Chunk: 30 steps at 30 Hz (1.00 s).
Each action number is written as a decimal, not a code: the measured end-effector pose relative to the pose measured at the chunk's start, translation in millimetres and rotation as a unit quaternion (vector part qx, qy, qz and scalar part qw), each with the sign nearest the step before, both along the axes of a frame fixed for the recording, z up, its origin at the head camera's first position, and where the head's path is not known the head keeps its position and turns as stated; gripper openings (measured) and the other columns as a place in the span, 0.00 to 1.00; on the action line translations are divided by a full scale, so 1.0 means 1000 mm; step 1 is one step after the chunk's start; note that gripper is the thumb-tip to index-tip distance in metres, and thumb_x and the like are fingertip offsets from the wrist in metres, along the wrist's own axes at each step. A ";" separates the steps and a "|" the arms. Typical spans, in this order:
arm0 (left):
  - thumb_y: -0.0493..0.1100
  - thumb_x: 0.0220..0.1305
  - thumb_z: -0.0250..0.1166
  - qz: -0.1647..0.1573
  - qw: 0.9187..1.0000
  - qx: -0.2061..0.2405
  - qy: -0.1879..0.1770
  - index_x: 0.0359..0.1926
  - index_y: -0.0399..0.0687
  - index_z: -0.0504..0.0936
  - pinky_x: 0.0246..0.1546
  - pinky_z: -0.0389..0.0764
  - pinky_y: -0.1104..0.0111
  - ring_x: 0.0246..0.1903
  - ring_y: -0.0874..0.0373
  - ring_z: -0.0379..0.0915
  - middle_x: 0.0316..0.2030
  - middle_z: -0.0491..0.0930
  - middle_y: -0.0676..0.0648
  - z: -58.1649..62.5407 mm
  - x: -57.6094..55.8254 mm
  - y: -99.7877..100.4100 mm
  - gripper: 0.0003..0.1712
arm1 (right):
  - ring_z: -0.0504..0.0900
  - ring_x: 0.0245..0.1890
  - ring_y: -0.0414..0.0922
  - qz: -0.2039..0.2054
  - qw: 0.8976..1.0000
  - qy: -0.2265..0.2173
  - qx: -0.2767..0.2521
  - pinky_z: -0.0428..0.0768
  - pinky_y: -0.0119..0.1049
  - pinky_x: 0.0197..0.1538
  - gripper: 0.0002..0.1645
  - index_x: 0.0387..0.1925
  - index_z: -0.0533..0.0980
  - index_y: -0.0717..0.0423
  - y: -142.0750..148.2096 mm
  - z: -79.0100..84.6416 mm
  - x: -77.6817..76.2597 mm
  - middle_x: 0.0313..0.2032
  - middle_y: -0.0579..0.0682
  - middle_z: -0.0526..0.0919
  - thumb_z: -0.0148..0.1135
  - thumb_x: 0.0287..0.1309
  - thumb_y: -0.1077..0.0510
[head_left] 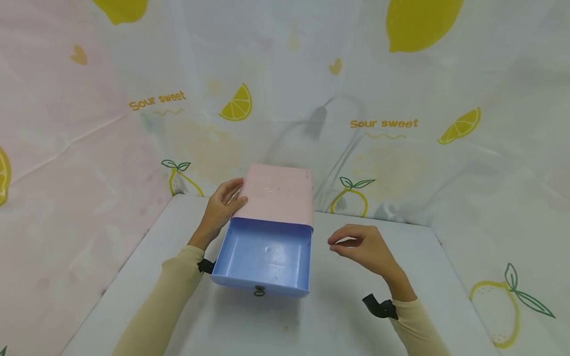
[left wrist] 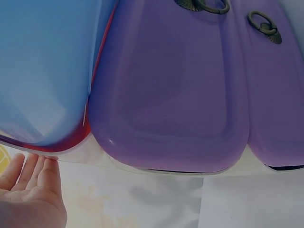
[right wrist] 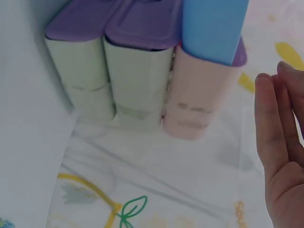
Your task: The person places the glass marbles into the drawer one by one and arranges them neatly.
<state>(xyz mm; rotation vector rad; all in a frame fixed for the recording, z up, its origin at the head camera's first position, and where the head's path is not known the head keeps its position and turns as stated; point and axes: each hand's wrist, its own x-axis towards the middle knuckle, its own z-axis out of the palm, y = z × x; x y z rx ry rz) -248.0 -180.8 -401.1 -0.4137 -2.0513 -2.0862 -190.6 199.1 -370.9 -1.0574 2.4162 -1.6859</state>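
Lemon-print backdrop [head_left: 285, 113] behind white table [head_left: 331, 321]

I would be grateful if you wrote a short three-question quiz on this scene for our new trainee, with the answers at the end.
1. Fill in the colour: in the head view, the left hand touches the side of the ____ casing.

2. Choose one. The blue drawer is:
a) fully shut
b) pulled partly or wholly out, its inside showing
c) upside down

3. True or false: the right hand is touching the blue drawer.

Key:
1. Pink.
2. b
3. False; in the head view a gap shows between the two.
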 end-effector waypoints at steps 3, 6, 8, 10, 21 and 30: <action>0.32 0.65 0.62 -0.001 1.000 -0.010 -0.001 0.71 0.31 0.56 0.67 0.62 0.63 0.71 0.45 0.52 0.71 0.58 0.36 0.009 0.007 0.002 0.37 | 0.86 0.37 0.54 -0.037 0.999 0.017 0.010 0.86 0.38 0.42 0.08 0.36 0.84 0.61 0.015 -0.010 -0.007 0.37 0.54 0.86 0.70 0.52 0.70; 0.32 0.65 0.62 -0.001 1.000 -0.017 0.003 0.72 0.31 0.53 0.67 0.63 0.63 0.71 0.44 0.52 0.71 0.58 0.35 0.012 0.008 0.002 0.39 | 0.86 0.37 0.51 -0.089 0.995 0.032 0.018 0.86 0.34 0.42 0.07 0.36 0.85 0.62 0.027 -0.019 -0.014 0.36 0.54 0.86 0.71 0.52 0.68; 0.31 0.65 0.62 -0.003 1.000 -0.009 0.007 0.72 0.32 0.52 0.68 0.62 0.64 0.71 0.44 0.52 0.71 0.58 0.35 0.009 0.005 0.001 0.40 | 0.86 0.36 0.49 -0.128 0.991 0.042 0.026 0.85 0.30 0.41 0.07 0.36 0.85 0.63 0.034 -0.024 -0.018 0.36 0.55 0.87 0.72 0.52 0.67; 0.31 0.65 0.62 -0.005 1.000 0.001 0.009 0.73 0.34 0.52 0.68 0.61 0.64 0.71 0.45 0.52 0.71 0.59 0.36 0.003 0.000 -0.001 0.41 | 0.86 0.36 0.49 -0.166 0.984 0.046 0.034 0.85 0.28 0.41 0.07 0.35 0.85 0.62 0.039 -0.029 -0.022 0.35 0.55 0.87 0.72 0.52 0.66; 0.30 0.62 0.64 -0.009 0.999 0.019 0.025 0.74 0.39 0.53 0.68 0.61 0.68 0.71 0.50 0.54 0.70 0.61 0.40 -0.009 -0.008 -0.001 0.43 | 0.85 0.35 0.39 -0.289 0.950 0.060 0.105 0.80 0.18 0.39 0.08 0.35 0.85 0.64 0.067 -0.060 -0.036 0.32 0.54 0.87 0.72 0.52 0.65; 0.30 0.63 0.63 -0.018 1.000 0.013 0.019 0.74 0.34 0.51 0.70 0.59 0.63 0.71 0.46 0.53 0.70 0.59 0.35 0.004 0.002 -0.002 0.43 | 0.86 0.37 0.53 -0.345 0.922 0.027 0.176 0.81 0.35 0.39 0.10 0.38 0.86 0.62 0.079 -0.081 -0.042 0.34 0.54 0.88 0.71 0.54 0.61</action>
